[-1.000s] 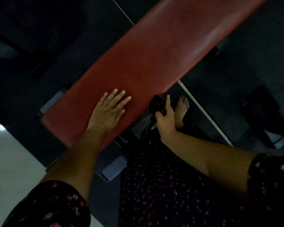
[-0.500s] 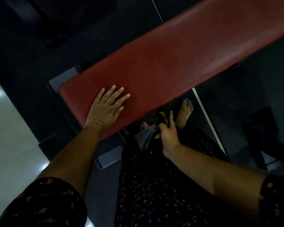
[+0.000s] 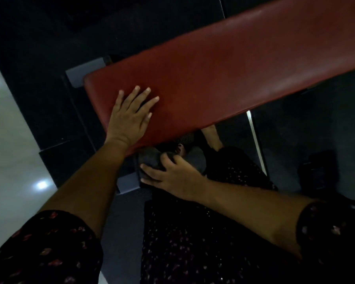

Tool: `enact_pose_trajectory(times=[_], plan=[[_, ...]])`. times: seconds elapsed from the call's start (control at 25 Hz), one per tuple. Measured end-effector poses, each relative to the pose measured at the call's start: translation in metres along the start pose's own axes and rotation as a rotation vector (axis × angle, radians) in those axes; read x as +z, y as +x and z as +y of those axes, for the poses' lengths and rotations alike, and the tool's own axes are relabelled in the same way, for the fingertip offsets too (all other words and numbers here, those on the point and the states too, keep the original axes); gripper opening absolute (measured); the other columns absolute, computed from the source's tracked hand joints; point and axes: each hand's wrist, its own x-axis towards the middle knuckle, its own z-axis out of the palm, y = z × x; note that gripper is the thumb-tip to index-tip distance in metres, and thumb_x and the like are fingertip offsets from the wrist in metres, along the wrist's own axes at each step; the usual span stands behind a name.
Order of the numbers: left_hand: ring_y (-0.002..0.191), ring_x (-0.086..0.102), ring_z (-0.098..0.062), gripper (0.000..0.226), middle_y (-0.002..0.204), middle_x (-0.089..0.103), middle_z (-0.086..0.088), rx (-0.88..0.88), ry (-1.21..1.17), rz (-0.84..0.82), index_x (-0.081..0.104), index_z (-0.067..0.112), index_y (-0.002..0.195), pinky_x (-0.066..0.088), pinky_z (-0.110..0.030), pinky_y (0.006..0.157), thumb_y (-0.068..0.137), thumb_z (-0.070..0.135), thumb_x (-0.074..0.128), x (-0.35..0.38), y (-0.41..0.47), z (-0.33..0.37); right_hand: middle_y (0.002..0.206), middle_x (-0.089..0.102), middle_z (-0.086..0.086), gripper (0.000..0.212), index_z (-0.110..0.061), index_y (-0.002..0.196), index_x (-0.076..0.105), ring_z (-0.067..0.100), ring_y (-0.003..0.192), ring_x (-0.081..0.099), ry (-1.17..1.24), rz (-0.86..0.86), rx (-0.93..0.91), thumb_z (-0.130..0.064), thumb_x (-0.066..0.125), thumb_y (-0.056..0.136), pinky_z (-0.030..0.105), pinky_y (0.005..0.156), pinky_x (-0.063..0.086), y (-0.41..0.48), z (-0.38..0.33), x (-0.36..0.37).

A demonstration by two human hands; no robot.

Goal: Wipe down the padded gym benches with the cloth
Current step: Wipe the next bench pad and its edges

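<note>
A long red padded bench runs from the middle left up to the top right of the head view. My left hand lies flat on its near left corner, fingers spread, holding nothing. Just below the bench's near edge, my right hand is closed around a dark bunched cloth, which is off the pad. Part of the cloth is hidden under my fingers.
Grey metal frame plates stick out beyond the bench's left end and below it. The floor is dark matting, with a pale shiny floor at the left. A bare foot shows under the bench. A white floor line runs on the right.
My right hand has moved left along the bench's near edge and now grips the cloth closer to my left wrist. The view has shifted, so the bench sits further right. My left hand stays flat on the pad.
</note>
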Motion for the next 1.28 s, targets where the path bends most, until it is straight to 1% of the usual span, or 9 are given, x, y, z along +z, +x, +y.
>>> enact_pose_trajectory(times=[0.12, 0.24, 0.44, 0.76, 0.84, 1.0, 1.08, 1.16, 1.28], plan=[[0.147, 0.026, -0.023, 0.046, 0.157, 0.036, 0.002, -0.376, -0.001, 0.1, 0.039, 0.03, 0.149, -0.011, -0.058, 0.114, 0.103, 0.038, 0.039, -0.002, -0.007, 0.003, 0.162, -0.008, 0.007, 0.055, -0.021, 0.15, 0.031, 0.044, 0.13, 0.031, -0.391, -0.181, -0.329, -0.031, 0.046, 0.098, 0.05, 0.082, 0.047, 0.013, 0.048, -0.005], [0.149, 0.018, -0.021, 0.054, 0.16, 0.028, -0.001, -0.629, -0.16, 0.105, 0.033, 0.025, 0.153, -0.002, -0.061, 0.115, 0.101, 0.042, 0.038, -0.005, -0.006, 0.004, 0.16, -0.011, 0.016, 0.049, -0.013, 0.144, 0.041, 0.047, 0.128, 0.03, -0.629, -0.238, -0.434, -0.029, 0.044, 0.098, 0.05, 0.073, 0.046, -0.004, 0.083, -0.009], [0.151, 0.01, -0.021, 0.059, 0.163, 0.018, -0.001, -0.655, -0.166, -0.007, 0.024, 0.024, 0.155, -0.002, -0.057, 0.118, 0.101, 0.043, 0.032, -0.011, -0.005, 0.002, 0.154, 0.015, 0.024, 0.045, -0.008, 0.137, 0.05, 0.05, 0.125, 0.032, -0.723, -0.318, -0.545, -0.023, 0.042, 0.095, 0.053, 0.07, 0.045, 0.012, 0.062, -0.018], [0.152, 0.007, -0.023, 0.056, 0.164, 0.016, 0.002, -0.658, -0.205, 0.034, 0.021, 0.029, 0.156, -0.007, -0.039, 0.12, 0.103, 0.045, 0.026, -0.004, -0.033, 0.014, 0.155, 0.014, 0.02, 0.048, -0.008, 0.142, 0.044, 0.049, 0.129, 0.026, -0.855, -0.419, -0.755, -0.03, 0.04, 0.1, 0.058, 0.078, 0.038, 0.021, 0.073, -0.029], [0.151, 0.009, -0.023, 0.054, 0.164, 0.018, 0.002, -0.699, -0.177, 0.067, 0.022, 0.029, 0.156, -0.003, -0.04, 0.121, 0.104, 0.044, 0.027, 0.002, -0.041, 0.029, 0.16, 0.01, 0.009, 0.045, -0.021, 0.144, 0.043, 0.044, 0.131, 0.028, -0.62, -0.497, -0.799, -0.025, 0.046, 0.099, 0.052, 0.082, 0.04, 0.014, 0.109, -0.042], [0.149, 0.017, -0.026, 0.053, 0.161, 0.027, -0.004, -1.082, -0.224, 0.256, 0.029, 0.024, 0.154, 0.0, -0.044, 0.121, 0.103, 0.041, 0.032, 0.016, -0.042, 0.081, 0.151, 0.04, 0.003, 0.054, -0.041, 0.133, 0.052, 0.041, 0.104, 0.056, 0.065, -0.186, -0.586, -0.033, 0.049, 0.08, 0.047, 0.072, 0.052, 0.047, 0.179, -0.078], [0.148, 0.016, -0.029, 0.057, 0.16, 0.022, -0.007, -1.274, -0.18, 0.297, 0.025, 0.021, 0.153, 0.0, -0.049, 0.122, 0.102, 0.045, 0.032, 0.025, -0.035, 0.11, 0.151, 0.039, 0.009, 0.062, -0.037, 0.137, 0.049, 0.044, 0.11, 0.054, 0.175, -0.034, -0.42, -0.027, 0.052, 0.076, 0.049, 0.089, 0.048, 0.089, 0.207, -0.09], [0.15, 0.008, -0.028, 0.063, 0.16, 0.017, -0.007, -1.217, -0.16, 0.28, 0.023, 0.02, 0.153, -0.005, -0.048, 0.122, 0.099, 0.049, 0.034, 0.032, -0.03, 0.134, 0.151, 0.038, 0.013, 0.069, -0.032, 0.14, 0.048, 0.043, 0.122, 0.048, 0.217, 0.06, -0.204, -0.02, 0.055, 0.073, 0.038, 0.1, 0.033, 0.147, 0.222, -0.106], [0.152, -0.008, -0.019, 0.07, 0.162, 0.011, -0.002, -1.049, -0.161, 0.237, 0.018, 0.017, 0.155, -0.01, -0.042, 0.121, 0.096, 0.052, 0.036, 0.033, -0.026, 0.151, 0.153, 0.031, 0.014, 0.07, -0.031, 0.147, 0.038, 0.036, 0.135, 0.036, 0.237, 0.019, 0.058, -0.022, 0.053, 0.079, 0.034, 0.11, 0.027, 0.236, 0.222, -0.115]])
